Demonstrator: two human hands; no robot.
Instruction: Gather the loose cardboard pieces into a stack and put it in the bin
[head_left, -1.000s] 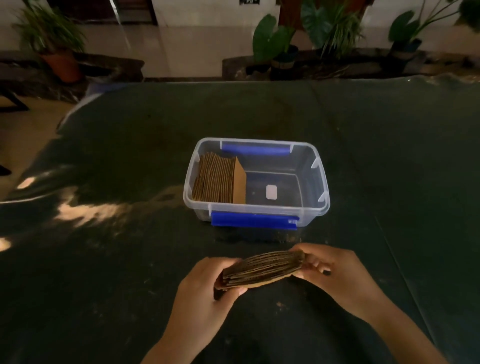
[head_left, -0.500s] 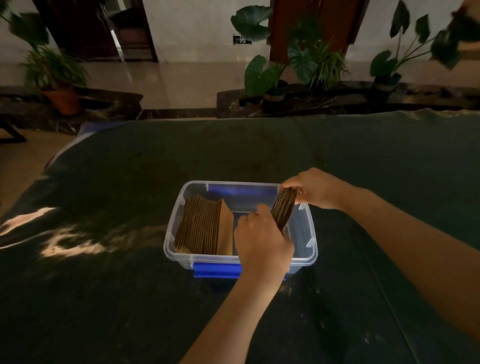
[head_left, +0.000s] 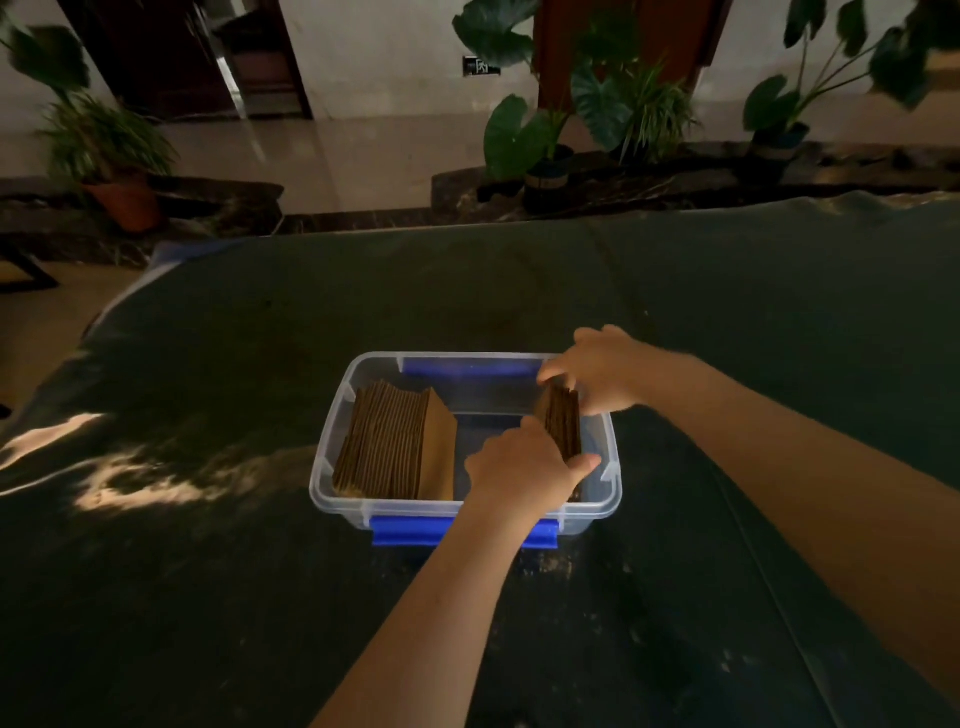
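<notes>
Left hand (head_left: 524, 467) clamped on the near end of a thin stack of brown corrugated cardboard pieces (head_left: 563, 423), thumb side against its left face, fingertips curled round the right. Right hand (head_left: 597, 371) pinching the far top edge of that same stack, fingers closed over it. Stack on edge, upright, down inside the clear rectangular plastic bin with blue latches (head_left: 332, 467), tight to the right-hand wall. Over on the left side of the bin, a thicker block of brown cardboard sheets (head_left: 395, 441), also on edge, leaning a touch rightward. Bare bin floor between the two blocks, partly hidden by the left wrist. Near blue latch (head_left: 410, 530) half covered by the left forearm. Dark green cloth-covered table (head_left: 208, 597) under everything, a bright patch of light to the left. Potted leafy plants (head_left: 545, 130) lined up beyond the far edge, well clear.
</notes>
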